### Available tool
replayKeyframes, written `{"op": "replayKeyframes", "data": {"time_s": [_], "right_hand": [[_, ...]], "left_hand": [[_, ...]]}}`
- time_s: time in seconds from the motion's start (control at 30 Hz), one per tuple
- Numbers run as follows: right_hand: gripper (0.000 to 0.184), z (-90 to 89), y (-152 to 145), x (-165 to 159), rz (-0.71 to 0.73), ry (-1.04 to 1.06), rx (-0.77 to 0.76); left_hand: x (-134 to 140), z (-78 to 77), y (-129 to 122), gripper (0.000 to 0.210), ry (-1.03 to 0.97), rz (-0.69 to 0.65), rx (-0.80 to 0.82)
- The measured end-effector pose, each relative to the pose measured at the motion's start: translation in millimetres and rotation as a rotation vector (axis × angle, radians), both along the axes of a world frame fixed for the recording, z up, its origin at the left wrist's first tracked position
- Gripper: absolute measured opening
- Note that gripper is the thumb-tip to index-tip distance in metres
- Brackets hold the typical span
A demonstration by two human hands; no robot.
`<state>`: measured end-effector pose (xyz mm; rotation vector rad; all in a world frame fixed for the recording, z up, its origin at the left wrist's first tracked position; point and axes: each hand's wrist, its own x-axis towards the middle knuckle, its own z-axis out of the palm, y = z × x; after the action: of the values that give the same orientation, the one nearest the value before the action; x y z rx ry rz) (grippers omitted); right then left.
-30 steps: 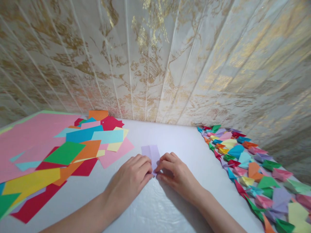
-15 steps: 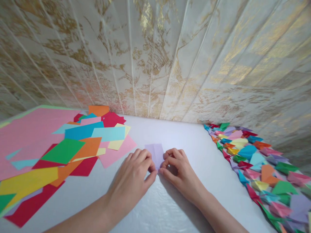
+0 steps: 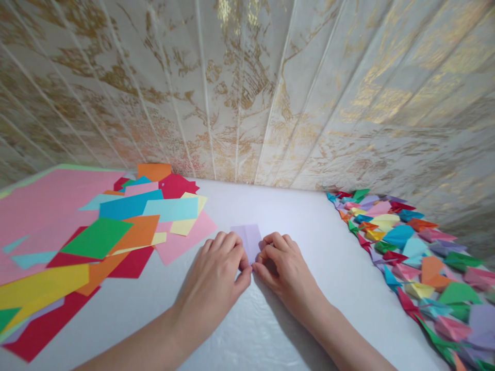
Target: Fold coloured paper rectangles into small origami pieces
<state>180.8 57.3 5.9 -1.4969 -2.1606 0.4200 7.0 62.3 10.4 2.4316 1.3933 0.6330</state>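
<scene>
A small sheet of lilac paper (image 3: 250,239) lies on the white table, with a lengthwise crease down its middle. My left hand (image 3: 222,270) pinches its near left edge between thumb and curled fingers. From the other side, my right hand (image 3: 288,268) pinches the near right edge, its thumb and forefinger close to the left thumb. The paper's near end is mostly hidden behind my fingers, while its far end shows flat between the hands.
Loose coloured paper sheets, among them a green piece (image 3: 98,238) and a yellow one (image 3: 46,283), overlap on the left. Rows of folded paper shapes (image 3: 402,237) cover the right side. A gold-patterned wall (image 3: 240,93) rises behind the white table (image 3: 294,206).
My right thumb and forefinger have drawn closer together on the lilac paper. My left hand stays in nearly the same place, and the view has shifted slightly.
</scene>
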Motion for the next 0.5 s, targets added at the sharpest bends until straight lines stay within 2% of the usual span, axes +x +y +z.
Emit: {"op": "replayKeyframes", "data": {"time_s": [0.5], "right_hand": [[0.010, 0.4, 0.6, 1.7, -0.022, -0.047, -0.001]], "left_hand": [[-2.3, -8.1, 2.1, 0.014, -0.111, 0.004, -0.096]]}}
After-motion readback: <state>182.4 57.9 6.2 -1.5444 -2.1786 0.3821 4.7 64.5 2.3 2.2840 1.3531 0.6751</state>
